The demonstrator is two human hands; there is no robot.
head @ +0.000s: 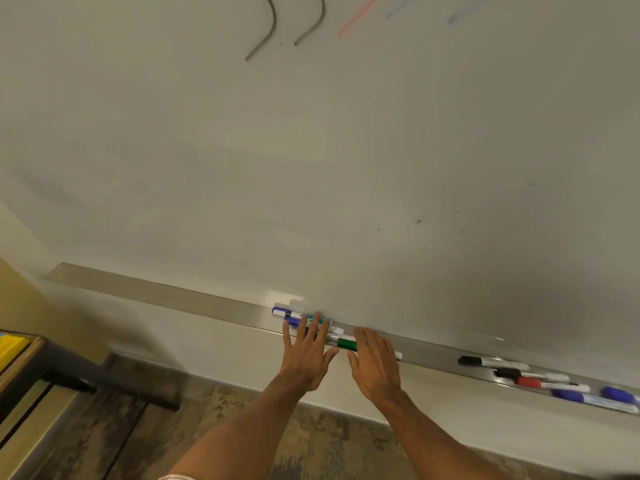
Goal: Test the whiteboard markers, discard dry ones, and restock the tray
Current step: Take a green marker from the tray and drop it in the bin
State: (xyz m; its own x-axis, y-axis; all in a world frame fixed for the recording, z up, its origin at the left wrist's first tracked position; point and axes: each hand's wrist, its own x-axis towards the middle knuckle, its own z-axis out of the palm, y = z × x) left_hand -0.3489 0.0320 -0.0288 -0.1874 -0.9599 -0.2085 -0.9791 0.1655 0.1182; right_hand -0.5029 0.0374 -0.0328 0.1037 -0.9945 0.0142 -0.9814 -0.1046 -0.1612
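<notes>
Both forearms come up from the bottom edge of the frame to the tray (173,296), a metal ledge under the whiteboard (311,168). The left hand (308,355) lies with straight, fanned fingers on the middle cluster of markers. The right hand (375,365) rests just beside it, its fingers close together and nearly flat over the white barrel of the green-capped marker (347,344), thumb out to the side. Neither hand seems to grip anything.

The likely slip is a roll. The tray is shallow, and flat palms pushing round barrels could send one over the front lip to the floor (311,445). Sweeping the middle cluster towards the right group could also mix tested pens with untested ones. A loose cap might pop off under pressure.

Counted in the middle of the frame are four caps:
- two blue markers (280,310)
- one teal marker (317,318)
- the green one

More may hide beneath the hands.

At the lower right lie five:
- two black markers (471,360)
- one red marker (528,382)
- two blue-capped markers (568,395)

Along the top are two dark curved strokes (270,26), one red stroke (356,17) and faint blue strokes I cannot count.
</notes>
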